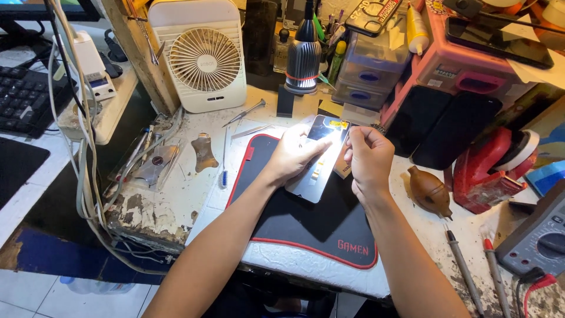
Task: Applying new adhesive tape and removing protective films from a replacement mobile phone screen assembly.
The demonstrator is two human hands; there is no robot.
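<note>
Both forearms reach up from the bottom of the frame and meet at its centre, over a black desk mat with red edging (306, 224). The left hand (292, 154) curls its fingers around the left edge of a phone screen panel (321, 158), holding it tilted above the mat under bright lamp light. The right hand (368, 159) is loosely bent, thumb and forefinger pinched at the panel's upper right corner. A brown rubber dust blower (430, 191) lies right of the right wrist; a small white desk fan (205, 56) stands at upper left.
</note>
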